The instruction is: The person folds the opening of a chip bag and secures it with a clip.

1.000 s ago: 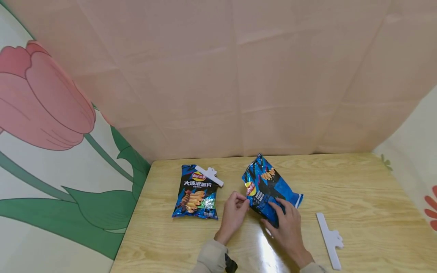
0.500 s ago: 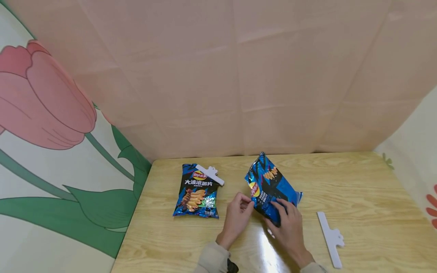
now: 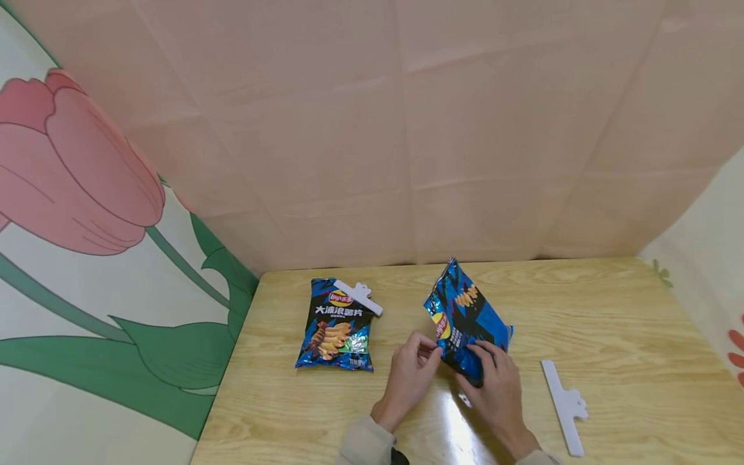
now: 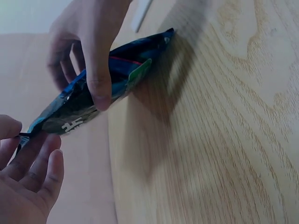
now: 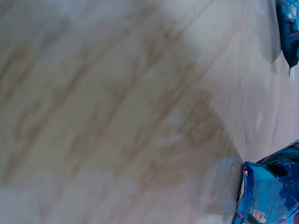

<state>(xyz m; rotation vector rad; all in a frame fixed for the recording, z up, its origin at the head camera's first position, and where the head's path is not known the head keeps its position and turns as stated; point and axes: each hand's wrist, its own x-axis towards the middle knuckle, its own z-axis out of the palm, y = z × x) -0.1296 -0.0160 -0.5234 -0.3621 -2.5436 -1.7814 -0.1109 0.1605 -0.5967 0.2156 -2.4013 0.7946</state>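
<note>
A blue and black chip bag (image 3: 473, 310) is held tilted over the table. My left hand (image 3: 410, 374) pinches its left edge between thumb and fingers; the left wrist view shows this grip at the bag's far end (image 4: 51, 119). Around the lower right side, my right hand (image 3: 495, 391) grips the bag, its thumb on one face and fingers on the other. In the right wrist view only a blue corner of a bag (image 5: 271, 193) shows, and the right hand is out of sight there.
A second chip bag (image 3: 334, 332) lies flat at the left, with a white bag clip (image 3: 358, 297) across its upper right corner. Another white clip (image 3: 564, 408) lies right of my right hand. A pink cloth (image 3: 401, 142) hangs behind the wooden table (image 3: 628, 323).
Both hands have shifted slightly to the right with the chip bag between them. The second bag and both clips stay in place.
</note>
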